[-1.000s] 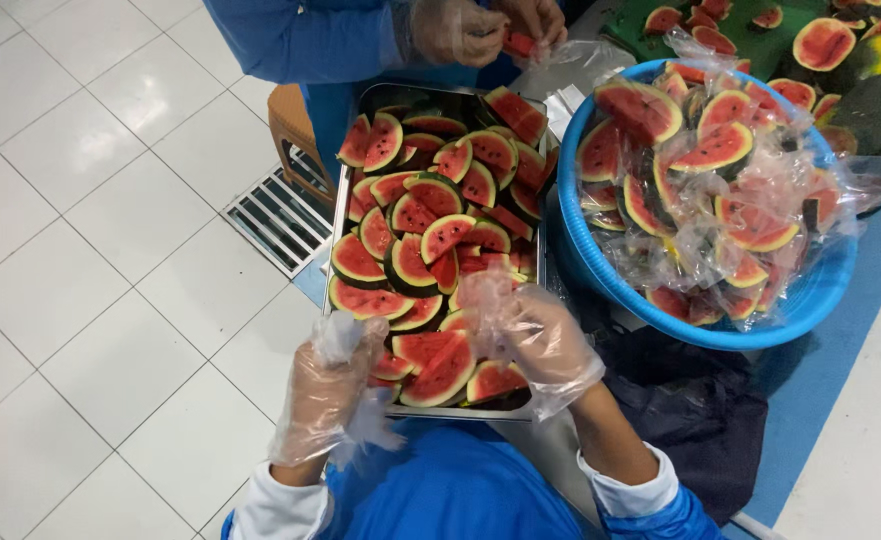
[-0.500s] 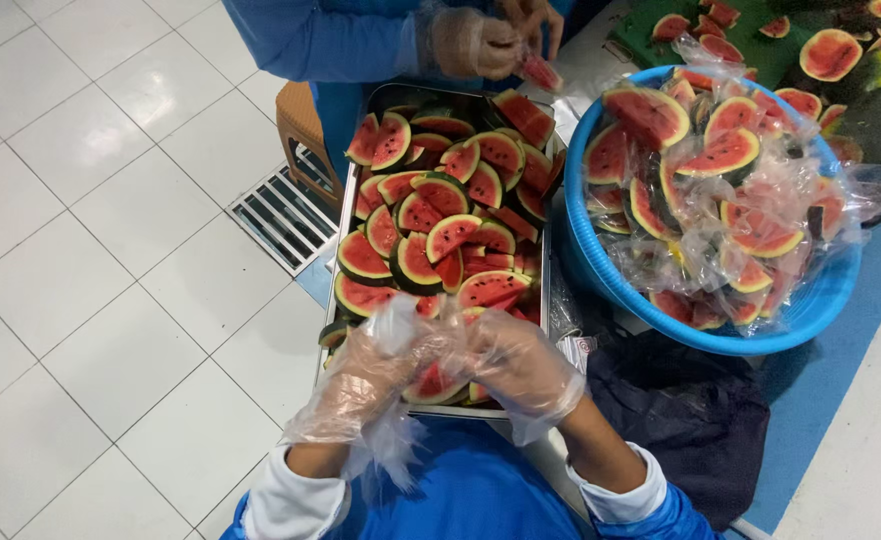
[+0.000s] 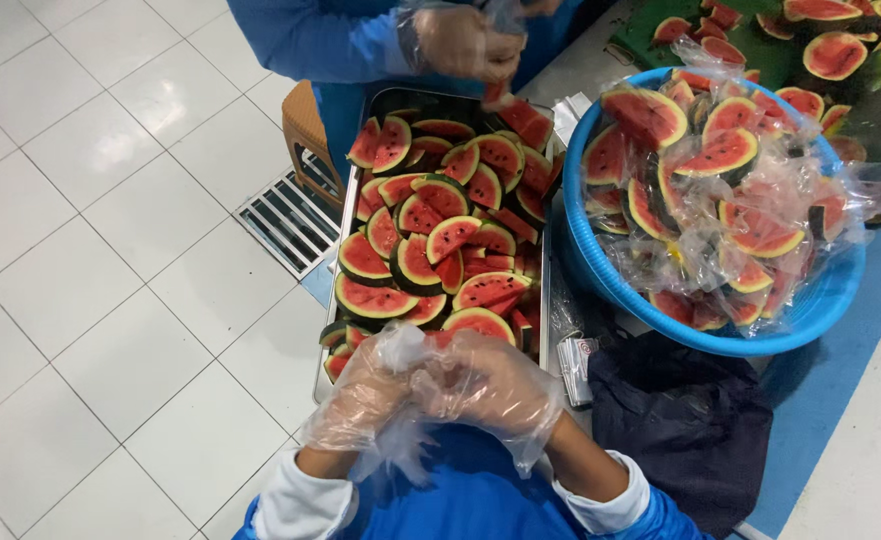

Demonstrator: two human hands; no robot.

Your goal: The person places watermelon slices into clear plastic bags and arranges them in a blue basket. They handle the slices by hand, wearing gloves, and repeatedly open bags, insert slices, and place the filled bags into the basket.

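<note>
From the head view, we see the left hand (image 3: 365,392) and right hand (image 3: 495,385), both in loose clear gloves, pressed together at the near end of the metal tray (image 3: 332,320). The watermelon slices (image 3: 430,240) lie just beyond them. Their grip is hidden; perhaps they pinch plastic.

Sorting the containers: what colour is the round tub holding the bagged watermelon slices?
Blue tub, seen clearest in the head view.

Even, bright light falls from overhead on the white tiled floor (image 3: 90,250), which shows soft sheen and hardly any shadows. Beside it, the clear plastic wrap in the round blue plastic basin (image 3: 820,300) glares white. My gloved hands look slightly smeared, perhaps by motion. Straight tile lines bend near the frame's edges.
</note>
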